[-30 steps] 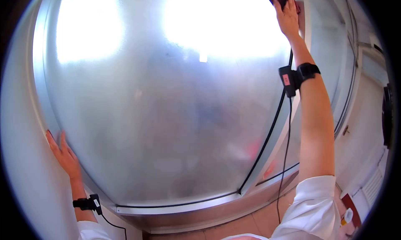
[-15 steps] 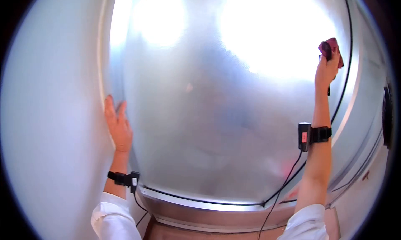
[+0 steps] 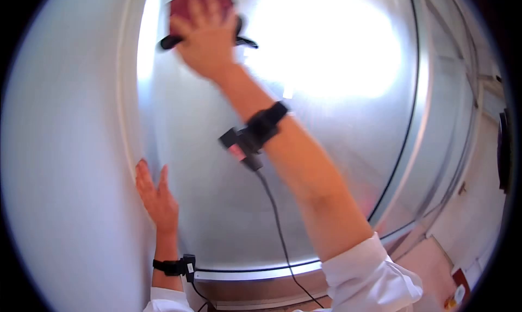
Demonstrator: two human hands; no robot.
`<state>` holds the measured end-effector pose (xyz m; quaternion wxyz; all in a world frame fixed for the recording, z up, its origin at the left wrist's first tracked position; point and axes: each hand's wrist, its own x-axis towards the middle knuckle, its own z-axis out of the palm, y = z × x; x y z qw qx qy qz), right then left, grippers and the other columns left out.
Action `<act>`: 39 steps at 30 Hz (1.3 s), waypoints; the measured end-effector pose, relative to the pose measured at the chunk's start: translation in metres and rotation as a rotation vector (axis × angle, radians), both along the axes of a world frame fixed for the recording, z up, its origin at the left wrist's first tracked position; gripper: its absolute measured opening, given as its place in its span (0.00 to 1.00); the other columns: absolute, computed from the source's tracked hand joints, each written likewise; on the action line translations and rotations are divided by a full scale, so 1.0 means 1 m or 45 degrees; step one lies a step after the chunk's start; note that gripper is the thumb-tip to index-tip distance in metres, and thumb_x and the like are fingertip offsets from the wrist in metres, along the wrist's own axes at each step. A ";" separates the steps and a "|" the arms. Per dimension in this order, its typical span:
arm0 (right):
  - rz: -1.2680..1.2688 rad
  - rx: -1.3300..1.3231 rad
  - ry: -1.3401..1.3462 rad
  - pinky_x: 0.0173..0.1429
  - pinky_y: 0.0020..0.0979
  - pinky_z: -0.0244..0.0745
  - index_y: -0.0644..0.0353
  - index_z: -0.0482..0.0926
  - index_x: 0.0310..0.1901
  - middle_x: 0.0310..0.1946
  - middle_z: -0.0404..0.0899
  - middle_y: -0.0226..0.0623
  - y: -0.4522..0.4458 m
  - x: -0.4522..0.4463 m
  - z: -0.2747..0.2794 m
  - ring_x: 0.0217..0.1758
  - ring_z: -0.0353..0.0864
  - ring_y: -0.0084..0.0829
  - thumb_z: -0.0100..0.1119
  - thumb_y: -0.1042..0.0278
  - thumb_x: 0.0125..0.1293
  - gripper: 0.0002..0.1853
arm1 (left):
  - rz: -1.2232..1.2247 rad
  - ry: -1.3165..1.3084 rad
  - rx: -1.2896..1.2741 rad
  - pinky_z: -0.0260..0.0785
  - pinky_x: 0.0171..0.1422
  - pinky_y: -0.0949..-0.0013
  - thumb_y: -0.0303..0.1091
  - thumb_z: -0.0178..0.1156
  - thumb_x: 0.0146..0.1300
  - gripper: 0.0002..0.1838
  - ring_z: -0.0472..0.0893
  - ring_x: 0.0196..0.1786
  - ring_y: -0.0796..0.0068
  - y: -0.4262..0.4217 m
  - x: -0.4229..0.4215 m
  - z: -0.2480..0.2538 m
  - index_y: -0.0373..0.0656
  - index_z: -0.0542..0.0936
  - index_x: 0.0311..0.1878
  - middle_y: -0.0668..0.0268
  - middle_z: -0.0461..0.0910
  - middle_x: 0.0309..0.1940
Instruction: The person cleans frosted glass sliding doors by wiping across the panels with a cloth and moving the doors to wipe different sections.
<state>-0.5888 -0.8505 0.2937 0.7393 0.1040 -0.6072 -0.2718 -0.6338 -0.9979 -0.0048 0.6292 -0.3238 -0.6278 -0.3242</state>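
At the upper left of the head view, my right hand (image 3: 208,47) presses a dark red cloth (image 3: 179,8) against a large frosted glass panel (image 3: 348,143). Its fingers are spread over the cloth and blurred by motion, and black strap-like pieces stick out on both sides beneath. My left hand (image 3: 159,200) rests lower down with its fingers stretched out and nothing in it. It lies against the pale strip where the white wall (image 3: 65,149) meets the panel's left frame.
A metal sill with a black seal (image 3: 255,270) runs under the panel. Right of it are a side frame (image 3: 405,132) and another glass section (image 3: 443,89). Black devices with cables sit on both wrists. Small items, including a white cup-like one (image 3: 459,294), appear at lower right.
My right hand has swept the cloth from the panel's right edge across to its upper left. My left hand appears lower in view, still against the left edge. The view has shifted.
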 end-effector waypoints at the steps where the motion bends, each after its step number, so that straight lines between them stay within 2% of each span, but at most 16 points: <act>1: 0.170 0.073 -0.128 0.68 0.72 0.39 0.46 0.81 0.49 0.65 0.65 0.49 -0.014 -0.001 -0.008 0.73 0.51 0.57 0.64 0.56 0.45 0.24 | 0.062 0.000 -0.007 0.56 0.69 0.44 0.20 0.46 0.65 0.22 0.63 0.69 0.42 -0.003 0.003 0.003 0.45 0.74 0.61 0.45 0.60 0.69; 7: -0.054 0.415 -0.411 0.67 0.67 0.48 0.39 0.79 0.54 0.64 0.67 0.36 0.005 0.047 -0.001 0.71 0.57 0.45 0.65 0.51 0.51 0.25 | 0.087 0.033 0.003 0.57 0.70 0.44 0.19 0.45 0.65 0.22 0.62 0.70 0.42 -0.005 0.001 0.004 0.45 0.73 0.60 0.46 0.59 0.69; 11: -0.278 0.207 -0.340 0.68 0.56 0.56 0.42 0.72 0.61 0.63 0.67 0.39 0.083 0.131 0.083 0.67 0.63 0.43 0.58 0.46 0.61 0.27 | 0.145 0.053 0.004 0.57 0.71 0.44 0.15 0.46 0.62 0.26 0.61 0.70 0.43 -0.003 0.004 0.007 0.46 0.71 0.62 0.46 0.58 0.70; 12: -0.228 0.185 -0.066 0.69 0.59 0.52 0.46 0.72 0.59 0.65 0.63 0.44 0.110 0.150 0.104 0.71 0.56 0.49 0.59 0.57 0.59 0.24 | 0.155 0.048 0.016 0.57 0.71 0.44 0.15 0.46 0.62 0.26 0.61 0.70 0.43 -0.003 0.005 0.006 0.46 0.71 0.62 0.46 0.58 0.70; 15: -0.524 -0.149 0.072 0.67 0.54 0.58 0.47 0.69 0.60 0.63 0.63 0.39 0.180 0.248 0.122 0.69 0.58 0.46 0.57 0.52 0.63 0.25 | 0.164 0.028 -0.012 0.57 0.71 0.44 0.14 0.46 0.62 0.27 0.61 0.70 0.43 -0.004 0.006 0.008 0.46 0.70 0.63 0.47 0.57 0.70; 16: -0.497 -0.143 0.139 0.67 0.53 0.57 0.50 0.68 0.62 0.63 0.63 0.42 0.211 0.275 0.123 0.68 0.58 0.49 0.60 0.57 0.60 0.28 | 0.158 0.049 0.005 0.57 0.71 0.45 0.14 0.45 0.61 0.27 0.61 0.70 0.43 -0.003 0.006 0.009 0.45 0.70 0.64 0.47 0.57 0.70; 17: -0.516 -0.076 0.228 0.70 0.52 0.56 0.52 0.66 0.65 0.64 0.66 0.43 0.266 0.305 0.133 0.68 0.63 0.44 0.52 0.44 0.66 0.30 | 0.152 0.070 0.019 0.57 0.71 0.45 0.13 0.45 0.61 0.28 0.61 0.70 0.44 -0.003 0.007 0.010 0.45 0.69 0.64 0.47 0.57 0.70; 18: -0.590 -0.202 0.275 0.72 0.52 0.53 0.58 0.61 0.68 0.66 0.63 0.47 0.274 0.327 0.114 0.71 0.59 0.46 0.47 0.40 0.68 0.36 | 0.151 0.068 0.015 0.57 0.71 0.45 0.13 0.45 0.61 0.28 0.61 0.70 0.44 -0.003 0.009 0.010 0.45 0.69 0.64 0.47 0.57 0.70; 21: -0.743 -0.717 0.376 0.75 0.50 0.48 0.56 0.50 0.74 0.72 0.53 0.50 0.305 0.380 0.073 0.76 0.51 0.47 0.39 0.32 0.67 0.43 | 0.177 0.075 0.011 0.56 0.72 0.45 0.13 0.45 0.60 0.28 0.61 0.70 0.44 -0.006 0.011 0.012 0.43 0.69 0.64 0.47 0.58 0.69; 23: -0.490 -0.796 0.313 0.74 0.58 0.39 0.58 0.48 0.74 0.75 0.47 0.43 0.322 0.403 0.047 0.79 0.42 0.44 0.38 0.29 0.65 0.46 | 0.142 0.061 -0.015 0.56 0.71 0.46 0.14 0.46 0.60 0.27 0.61 0.71 0.44 -0.008 0.012 0.011 0.40 0.67 0.65 0.47 0.59 0.69; 27: -0.406 -0.812 0.364 0.73 0.60 0.39 0.58 0.53 0.73 0.75 0.49 0.44 0.337 0.398 0.012 0.78 0.44 0.45 0.38 0.30 0.65 0.45 | -0.058 0.052 0.020 0.55 0.71 0.46 0.18 0.47 0.62 0.27 0.61 0.71 0.43 -0.003 0.008 0.006 0.39 0.65 0.66 0.47 0.58 0.70; 30: -0.505 -0.958 0.556 0.71 0.59 0.43 0.57 0.65 0.68 0.74 0.51 0.46 0.306 0.362 -0.029 0.78 0.46 0.45 0.39 0.33 0.67 0.39 | 0.060 0.071 -0.024 0.55 0.71 0.46 0.24 0.47 0.66 0.26 0.60 0.71 0.44 -0.002 0.009 0.002 0.39 0.62 0.69 0.47 0.56 0.71; 33: -0.483 -0.504 0.551 0.68 0.62 0.49 0.40 0.65 0.67 0.70 0.58 0.46 0.266 0.303 -0.056 0.74 0.51 0.52 0.54 0.45 0.65 0.29 | 0.082 0.132 -0.055 0.54 0.71 0.45 0.30 0.46 0.70 0.25 0.60 0.71 0.45 0.002 0.007 0.006 0.40 0.61 0.70 0.47 0.55 0.71; 36: -0.387 -0.437 0.362 0.66 0.63 0.50 0.42 0.67 0.65 0.70 0.56 0.45 0.186 0.220 -0.078 0.75 0.48 0.53 0.65 0.50 0.56 0.34 | 0.078 0.087 -0.077 0.52 0.73 0.47 0.32 0.50 0.70 0.28 0.57 0.73 0.47 -0.001 0.010 0.003 0.41 0.58 0.72 0.49 0.54 0.72; 37: -0.344 -0.373 0.301 0.68 0.60 0.48 0.47 0.69 0.62 0.69 0.58 0.47 0.149 0.194 -0.083 0.73 0.52 0.54 0.64 0.51 0.58 0.30 | 0.100 0.097 -0.083 0.51 0.74 0.48 0.30 0.49 0.70 0.29 0.56 0.73 0.48 -0.001 0.008 0.003 0.40 0.57 0.72 0.49 0.54 0.72; 39: -0.267 -0.382 0.144 0.68 0.64 0.44 0.47 0.70 0.63 0.69 0.57 0.48 0.098 0.143 -0.093 0.74 0.48 0.54 0.65 0.45 0.55 0.35 | 0.115 0.113 -0.082 0.51 0.74 0.49 0.29 0.48 0.69 0.29 0.56 0.74 0.48 0.000 0.001 0.001 0.40 0.55 0.73 0.50 0.54 0.73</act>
